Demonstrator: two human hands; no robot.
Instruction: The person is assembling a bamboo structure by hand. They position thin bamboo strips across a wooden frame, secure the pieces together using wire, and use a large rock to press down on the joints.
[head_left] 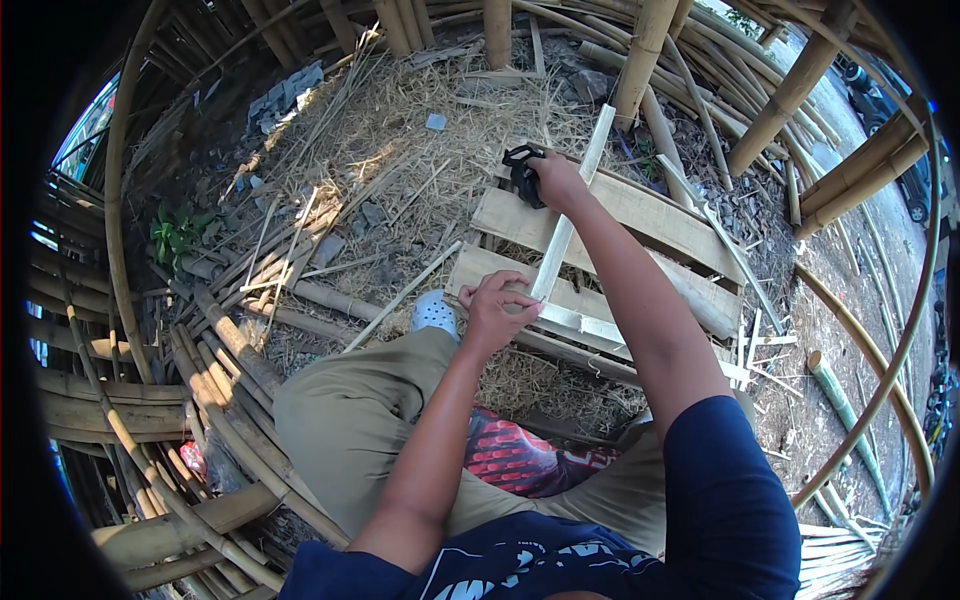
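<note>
On a low slatted wooden pallet [630, 205] in front of me, a long pale split-bamboo strip [562, 240] runs away from me. Its near end meets a shorter pale strip [585, 325], which extends to the right. At that corner my left hand [497, 312] is closed, with thumb and index finger brought together. Anything tiny between those fingertips is too small to name. Farther off, beside the long strip's upper part, my right hand [558, 182] grips a black tool with a looped frame [523, 175]. The palm hides part of this tool.
Upright bamboo posts [645, 60] stand at the back and right. Bamboo poles [235, 345] are stacked at my left. Dry straw [400, 130] litters the ground beyond my shoe [434, 313]. A green bamboo pole [850, 420] lies at the right, near loose slivers.
</note>
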